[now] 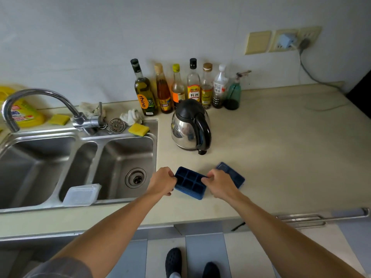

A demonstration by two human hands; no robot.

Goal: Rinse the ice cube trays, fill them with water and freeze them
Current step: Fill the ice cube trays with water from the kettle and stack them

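**Both grips pinched on the tray stack**

Your left grip (161,182) and right grip (220,183) are both pinched onto the dark blue ice cube trays (189,182). The fingers curl over opposite rims, so neither grip is free. The trays sit between the two grips on the pale worktop (281,157), cells facing up. Layered edges along the near side suggest several are nested together, though you cannot count them from here. Just beyond your right grip lies a second blue piece (232,174), flat and partly hidden. Whether it is another tray or a lid is unclear.

Expect the trays to be light and probably somewhat flexible. They may bow or twist if held by one end, and nested ones can cling together. Take them by the outer rim at both ends, not by the thin walls between cells. Once wet they will likely be slippery. Once filled they will be much heavier and quick to spill, so carry them level with both grips.

The sink (120,157) opens directly left of your left grip, with the tap (40,97) farther left and back. The kettle (189,127) stands behind the trays, apart from both grips. No water runs from the tap, so rinsing looks not yet begun.
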